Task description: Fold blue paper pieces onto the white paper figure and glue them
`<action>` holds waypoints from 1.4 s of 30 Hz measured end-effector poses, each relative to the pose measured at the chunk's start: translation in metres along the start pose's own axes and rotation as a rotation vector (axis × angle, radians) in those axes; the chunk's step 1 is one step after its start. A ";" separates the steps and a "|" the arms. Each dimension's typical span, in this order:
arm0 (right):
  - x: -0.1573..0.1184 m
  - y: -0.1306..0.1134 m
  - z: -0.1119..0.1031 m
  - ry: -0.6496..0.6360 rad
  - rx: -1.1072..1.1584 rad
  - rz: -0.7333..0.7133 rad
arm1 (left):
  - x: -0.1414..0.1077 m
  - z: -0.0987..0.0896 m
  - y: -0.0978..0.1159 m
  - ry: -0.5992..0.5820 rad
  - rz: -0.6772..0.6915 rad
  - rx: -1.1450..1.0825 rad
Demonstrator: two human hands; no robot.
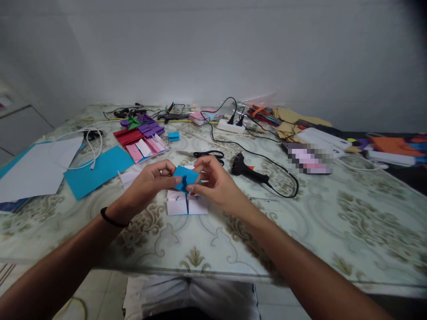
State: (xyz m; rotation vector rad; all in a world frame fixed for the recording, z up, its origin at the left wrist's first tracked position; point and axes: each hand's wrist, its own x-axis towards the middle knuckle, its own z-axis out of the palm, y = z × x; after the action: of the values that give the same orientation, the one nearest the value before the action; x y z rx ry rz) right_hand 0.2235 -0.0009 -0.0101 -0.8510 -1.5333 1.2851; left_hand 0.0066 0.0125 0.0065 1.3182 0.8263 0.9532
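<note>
A small blue paper piece (185, 177) is held up between my two hands at the middle of the table. My left hand (151, 180) pinches its left edge, thumb in front; a ring and a dark wristband show on this side. On the right edge, my right hand (213, 180) grips the piece between thumb and fingers. Just below lies folded white paper (177, 207) with blue edges, partly covered by my hands. Black-handled scissors (208, 154) rest behind my right hand.
A black glue gun (250, 171) with its cord lies right of my hands. Blue sheets (98, 171) and a white sheet (40, 169) lie left. Farther back are folded red papers (127, 137), purple papers (151, 129), a white power strip (231, 126) and a phone (308, 159).
</note>
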 end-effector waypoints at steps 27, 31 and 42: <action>-0.001 0.001 0.003 0.063 -0.065 0.036 | -0.005 0.011 0.005 0.022 0.125 0.299; -0.002 -0.002 0.002 0.024 -0.138 0.058 | -0.005 0.011 0.006 0.010 0.154 0.333; -0.002 -0.004 0.000 0.069 -0.223 -0.045 | -0.006 0.010 0.004 0.122 0.300 0.442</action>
State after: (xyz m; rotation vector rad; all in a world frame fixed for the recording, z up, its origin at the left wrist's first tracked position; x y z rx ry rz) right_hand 0.2245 -0.0034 -0.0066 -0.9853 -1.6523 1.0541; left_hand 0.0132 0.0027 0.0113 1.8163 0.9878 1.1344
